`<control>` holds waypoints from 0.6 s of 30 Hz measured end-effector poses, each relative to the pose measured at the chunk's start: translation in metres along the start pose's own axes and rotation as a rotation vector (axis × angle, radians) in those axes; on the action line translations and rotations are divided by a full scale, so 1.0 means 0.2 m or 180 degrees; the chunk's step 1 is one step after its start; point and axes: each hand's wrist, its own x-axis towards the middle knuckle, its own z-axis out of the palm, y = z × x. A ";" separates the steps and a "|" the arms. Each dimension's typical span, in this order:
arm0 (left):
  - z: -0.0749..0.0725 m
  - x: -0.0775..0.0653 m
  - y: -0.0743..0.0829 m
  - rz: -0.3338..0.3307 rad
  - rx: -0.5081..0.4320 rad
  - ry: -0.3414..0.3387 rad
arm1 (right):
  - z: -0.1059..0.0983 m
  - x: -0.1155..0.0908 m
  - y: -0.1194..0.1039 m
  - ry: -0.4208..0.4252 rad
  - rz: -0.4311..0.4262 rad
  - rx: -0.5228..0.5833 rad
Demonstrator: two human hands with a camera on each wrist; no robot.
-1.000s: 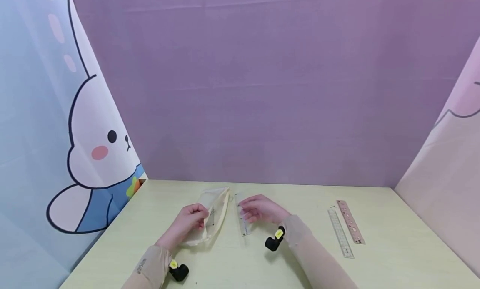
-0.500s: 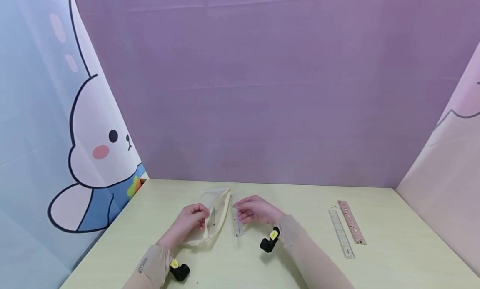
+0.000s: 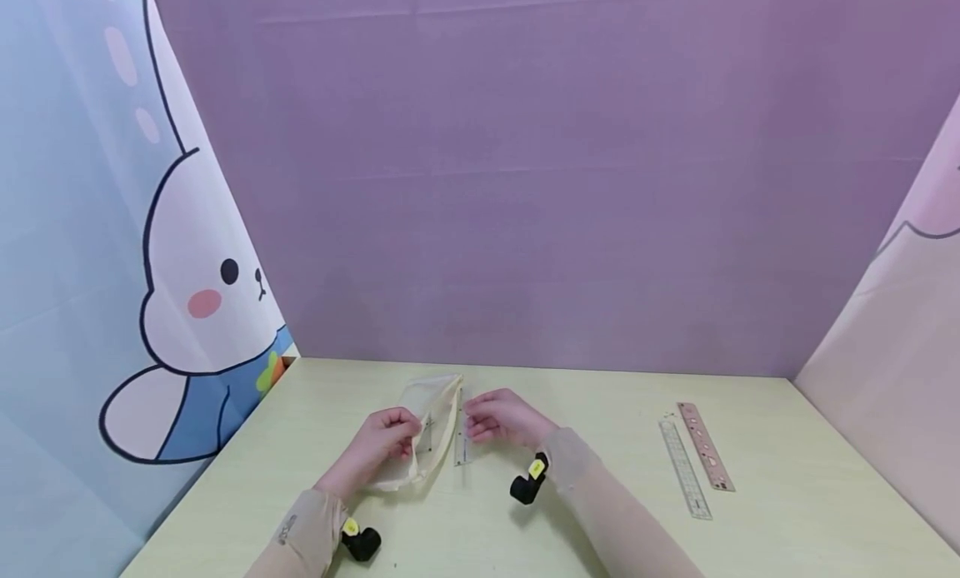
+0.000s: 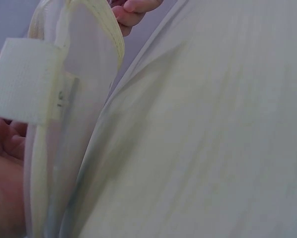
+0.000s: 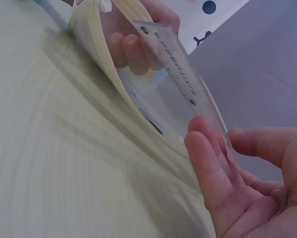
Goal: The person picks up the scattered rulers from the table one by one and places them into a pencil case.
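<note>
My left hand [image 3: 384, 438] grips the near-left edge of a translucent mesh zip pouch [image 3: 429, 388] with pale yellow trim, holding its mouth apart. Between the thumb and fingers of my right hand [image 3: 504, 418] is a clear plastic ruler [image 3: 461, 449] with dark markings. In the right wrist view the ruler [image 5: 176, 64] slants across the open mouth of the pouch [image 5: 108, 58], its far end over the opening. Another flat, clear piece with dark marks [image 5: 144, 110] lies inside the pouch. The left palm is partly hidden behind the pouch in the left wrist view.
To the right on the pale wooden table [image 3: 585, 511] lie a clear gridded ruler [image 3: 685, 470] and a pink ruler with cut-out shapes [image 3: 706, 446], side by side. A purple cloth backdrop [image 3: 540, 186] rises behind the table, with printed curtains at both sides.
My right hand has moved left with the clear ruler, bringing it up to the pouch's mouth. My left hand keeps its hold on the pouch almost unmoved.
</note>
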 end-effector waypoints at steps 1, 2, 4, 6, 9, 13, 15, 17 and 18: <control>0.00 0.00 0.00 -0.0002 0.0003 0.0002 | 0.01 0.01 0.00 0.0013 0.0003 -0.0001; 0.00 0.00 0.00 -0.0005 0.0002 0.0004 | 0.01 0.02 0.00 0.0020 0.0001 -0.0001; 0.00 0.00 0.00 -0.0012 -0.0007 0.0008 | 0.02 0.02 -0.01 0.0017 -0.0015 -0.0017; 0.00 0.00 0.00 -0.0019 -0.0018 0.0012 | 0.03 0.03 -0.02 0.0013 -0.0035 -0.0031; 0.00 0.00 0.00 -0.0027 -0.0027 0.0017 | 0.05 0.03 -0.03 0.0042 -0.0064 -0.0052; 0.00 0.00 0.00 -0.0026 -0.0015 0.0024 | 0.06 0.04 -0.04 0.0099 -0.0071 -0.0059; 0.00 0.00 0.00 -0.0019 -0.0019 0.0024 | 0.07 0.05 -0.04 0.0123 -0.0052 -0.0057; 0.00 0.00 0.00 -0.0013 -0.0014 0.0018 | 0.07 0.06 -0.04 0.0155 -0.0036 -0.0052; 0.00 0.00 0.00 -0.0010 -0.0009 0.0012 | 0.08 0.06 -0.04 0.0171 -0.0025 -0.0046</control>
